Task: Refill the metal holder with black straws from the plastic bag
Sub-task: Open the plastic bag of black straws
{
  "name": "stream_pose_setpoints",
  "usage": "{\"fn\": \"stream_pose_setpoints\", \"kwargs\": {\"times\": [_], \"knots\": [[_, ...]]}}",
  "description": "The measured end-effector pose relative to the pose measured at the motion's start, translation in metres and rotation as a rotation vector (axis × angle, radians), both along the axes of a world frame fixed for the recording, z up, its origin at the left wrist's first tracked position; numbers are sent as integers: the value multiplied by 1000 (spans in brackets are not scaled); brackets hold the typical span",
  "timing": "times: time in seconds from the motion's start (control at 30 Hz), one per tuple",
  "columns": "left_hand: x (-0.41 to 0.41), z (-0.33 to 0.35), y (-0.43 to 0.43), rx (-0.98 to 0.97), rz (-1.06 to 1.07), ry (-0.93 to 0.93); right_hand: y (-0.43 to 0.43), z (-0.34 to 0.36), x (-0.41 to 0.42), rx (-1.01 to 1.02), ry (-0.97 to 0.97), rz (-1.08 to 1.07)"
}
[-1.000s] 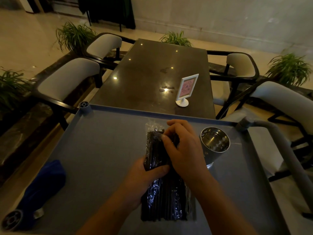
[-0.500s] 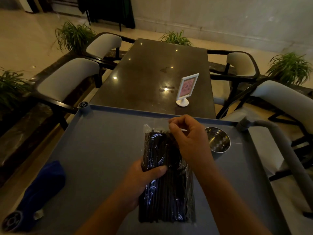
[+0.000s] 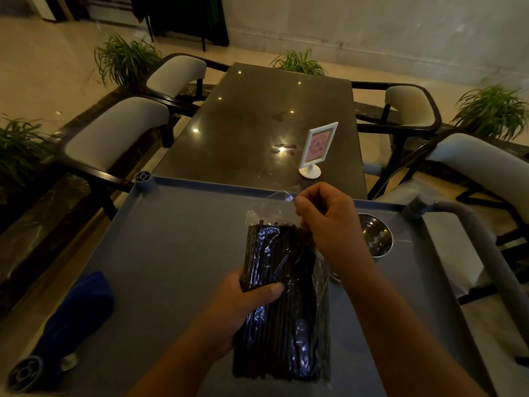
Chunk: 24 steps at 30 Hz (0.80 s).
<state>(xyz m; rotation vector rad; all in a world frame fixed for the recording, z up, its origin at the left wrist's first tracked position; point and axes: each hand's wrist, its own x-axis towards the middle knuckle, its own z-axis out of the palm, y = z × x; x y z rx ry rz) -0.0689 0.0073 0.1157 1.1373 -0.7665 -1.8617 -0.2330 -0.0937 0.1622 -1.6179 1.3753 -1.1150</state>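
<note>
Head-high, forward-down, close over cart [image 3: 177, 253]

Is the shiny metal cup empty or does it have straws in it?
Empty as far as shows. The metal cup shows only its bare shiny inside; the right hand hides part of it. The straws are all in the bag.

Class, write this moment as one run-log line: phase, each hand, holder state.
phase: opening bag | left hand: grips plastic bag of black straws | right hand: pinches bag's top film | metal holder: no straws visible
</note>
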Motion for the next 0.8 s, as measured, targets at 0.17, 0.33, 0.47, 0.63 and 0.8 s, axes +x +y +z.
{"fn": "stream_pose_setpoints", "kwargs": {"times": [0.17,0.33,0.47,0.63,0.8], "knots": [[1,1,1,1,-24,9,-5,1,-3,-24,29,38],[1,0,2,18,-29,21,-10,0,-5,-97,63,51],[2,-1,4,17,-28,39,-13,-2,-6,-170,104,41],[2,-4,6,25,-37,53,-16,-2,-8,-173,130,55],[2,-8,7,29,-59,81,-21,-2,-10,-132,105,67]]}}
